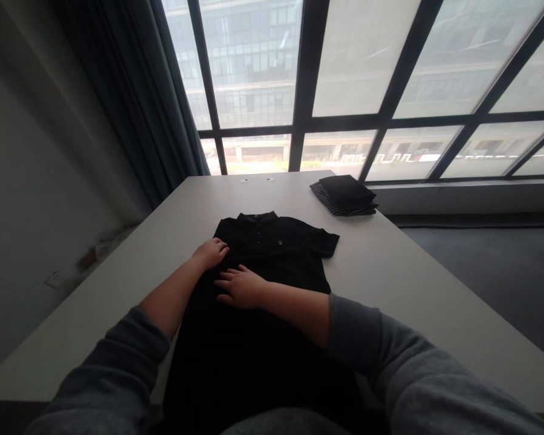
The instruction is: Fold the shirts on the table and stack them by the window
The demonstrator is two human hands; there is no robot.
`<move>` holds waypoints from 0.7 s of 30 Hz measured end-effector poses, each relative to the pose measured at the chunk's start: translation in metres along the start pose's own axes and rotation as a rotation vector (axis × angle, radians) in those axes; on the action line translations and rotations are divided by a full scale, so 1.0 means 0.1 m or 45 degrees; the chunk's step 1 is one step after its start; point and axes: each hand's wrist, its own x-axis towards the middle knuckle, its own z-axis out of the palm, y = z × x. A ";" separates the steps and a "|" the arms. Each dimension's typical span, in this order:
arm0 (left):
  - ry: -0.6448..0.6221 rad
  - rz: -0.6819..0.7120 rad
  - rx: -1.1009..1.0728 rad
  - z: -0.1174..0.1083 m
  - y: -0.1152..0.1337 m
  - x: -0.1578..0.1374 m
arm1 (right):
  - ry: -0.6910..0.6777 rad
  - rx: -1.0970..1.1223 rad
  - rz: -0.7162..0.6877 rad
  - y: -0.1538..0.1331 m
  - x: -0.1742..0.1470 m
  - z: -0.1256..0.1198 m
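A black short-sleeved polo shirt (pixel 272 260) lies on the white table with its collar toward the window. Its right sleeve is spread out, while the left one does not show as a separate shape. My left hand (pixel 211 254) rests on the shirt's left edge, below the shoulder, fingers extended over the cloth. Lower down, my right hand (pixel 242 287) lies flat across the shirt body with the fingers apart, pointing left. The lower part of the shirt runs toward me and merges with dark shadow, so its hem is hard to make out.
A stack of folded dark clothes (pixel 347 194), some striped, sits at the table's far right edge. Two small white fittings lie at the back of the white table (pixel 403 302). Large windows (pixel 254 66) stand beyond, with a dark curtain (pixel 149 109) on the left.
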 end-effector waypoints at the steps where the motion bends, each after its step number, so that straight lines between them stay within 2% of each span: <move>1: 0.009 -0.013 0.010 0.04 0.02 0.04 | 0.009 0.002 0.027 0.13 -0.14 -0.06; 4: -0.003 -0.094 0.023 0.15 0.12 0.22 | 0.085 0.000 0.226 0.62 -0.57 -0.21; 9: -0.015 -0.287 0.030 0.36 0.34 0.51 | 0.264 -0.091 0.783 1.48 -1.30 -0.32; 12: 0.047 -0.341 0.049 0.47 0.45 0.54 | 0.276 -0.042 1.066 1.89 -1.69 -0.33; 15: 0.108 -0.346 0.076 0.50 0.51 0.50 | 0.282 0.014 1.145 2.18 -1.93 -0.33; 18: 0.119 -0.338 0.104 0.46 0.60 0.47 | 0.345 0.021 1.202 2.38 -2.01 -0.33; 21: 0.097 -0.278 0.129 0.46 0.88 0.46 | 0.437 -0.006 1.332 2.50 -2.01 -0.33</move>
